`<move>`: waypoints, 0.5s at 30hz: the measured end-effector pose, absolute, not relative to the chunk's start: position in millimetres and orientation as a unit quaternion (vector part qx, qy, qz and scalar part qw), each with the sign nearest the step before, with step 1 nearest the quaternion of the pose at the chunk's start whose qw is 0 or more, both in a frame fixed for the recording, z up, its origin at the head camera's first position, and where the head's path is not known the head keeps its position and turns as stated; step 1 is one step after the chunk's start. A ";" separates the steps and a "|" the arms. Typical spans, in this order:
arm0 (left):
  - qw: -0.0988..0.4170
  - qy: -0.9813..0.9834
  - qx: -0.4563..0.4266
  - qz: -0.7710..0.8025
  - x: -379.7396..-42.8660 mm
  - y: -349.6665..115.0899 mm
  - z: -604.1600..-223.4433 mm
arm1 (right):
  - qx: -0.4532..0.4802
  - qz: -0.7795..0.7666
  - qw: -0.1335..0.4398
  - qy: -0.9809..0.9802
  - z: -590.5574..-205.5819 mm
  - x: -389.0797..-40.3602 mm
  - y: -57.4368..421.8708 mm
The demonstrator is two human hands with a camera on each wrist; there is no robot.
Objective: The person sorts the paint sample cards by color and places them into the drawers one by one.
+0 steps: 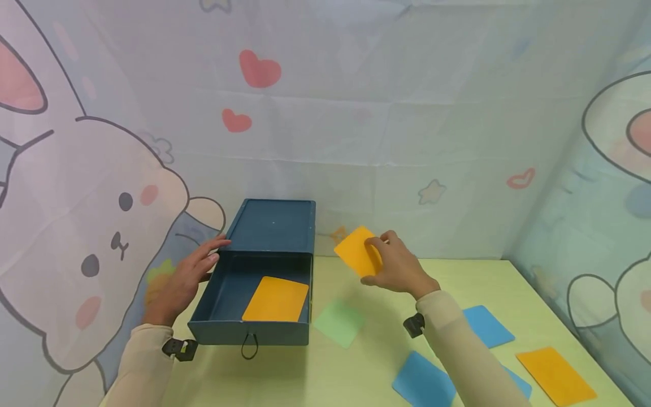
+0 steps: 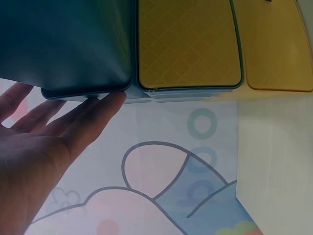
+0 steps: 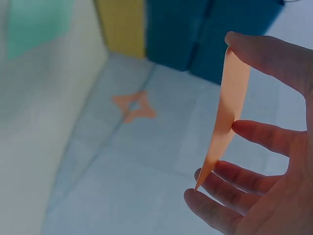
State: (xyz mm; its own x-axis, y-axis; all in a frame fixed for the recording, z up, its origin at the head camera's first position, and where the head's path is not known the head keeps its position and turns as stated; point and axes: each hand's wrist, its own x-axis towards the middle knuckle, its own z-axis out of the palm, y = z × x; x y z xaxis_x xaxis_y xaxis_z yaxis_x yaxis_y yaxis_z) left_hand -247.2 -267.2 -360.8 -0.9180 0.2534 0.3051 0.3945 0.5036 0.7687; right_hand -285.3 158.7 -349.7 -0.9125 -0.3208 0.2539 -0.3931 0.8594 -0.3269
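A blue drawer [image 1: 224, 325] stands pulled out from the drawer cabinet [image 1: 274, 223], whose top is also blue. Inside lies an orange card [image 1: 277, 299], toward the right side. My left hand [image 1: 185, 277] rests its fingertips against the left edge of the cabinet; in the left wrist view the fingers of that hand [image 2: 54, 142] look straight along the blue section. To the right of the drawer, above the table, my right hand [image 1: 396, 263] pinches another orange card [image 1: 357, 250] between thumb and fingers. The right wrist view shows this card [image 3: 227, 105] almost edge-on.
Yellow sections [image 2: 190, 44] sit below the blue one in the cabinet. A pale green card [image 1: 341, 323] lies on the table beside the drawer. Several blue cards [image 1: 424, 381] and an orange card [image 1: 556, 376] lie at the right. A printed cloth wall [image 1: 356, 113] stands behind.
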 end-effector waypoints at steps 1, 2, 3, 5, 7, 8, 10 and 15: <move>0.076 -0.864 -0.187 -0.461 -247.3 -267.0 -361.0 | 0.190 0.191 0.103 -0.958 -344.5 -283.0 155.7; 0.075 -0.865 -0.186 -0.461 -247.4 -266.7 -361.3 | 0.196 0.192 0.110 -0.955 -339.4 -280.5 152.7; 0.074 -0.865 -0.185 -0.461 -247.4 -266.4 -361.5 | 0.201 0.192 0.116 -0.954 -334.4 -277.8 149.3; 0.074 -0.865 -0.185 -0.461 -247.6 -266.1 -362.3 | 0.214 0.192 0.129 -0.949 -324.8 -271.5 141.6; 0.074 -0.865 -0.185 -0.461 -247.7 -265.9 -362.9 | 0.231 0.192 0.142 -0.943 -315.7 -264.7 132.8; 0.073 -0.865 -0.184 -0.462 -247.7 -265.6 -362.9 | 0.242 0.191 0.149 -0.939 -311.7 -261.6 128.2; 0.073 -0.863 -0.184 -0.464 -247.9 -265.7 -363.3 | 0.262 0.195 0.159 -0.932 -303.6 -255.6 117.9; 0.076 -0.863 -0.184 -0.464 -249.2 -266.2 -363.8 | 0.311 0.211 0.168 -0.911 -288.2 -243.7 93.5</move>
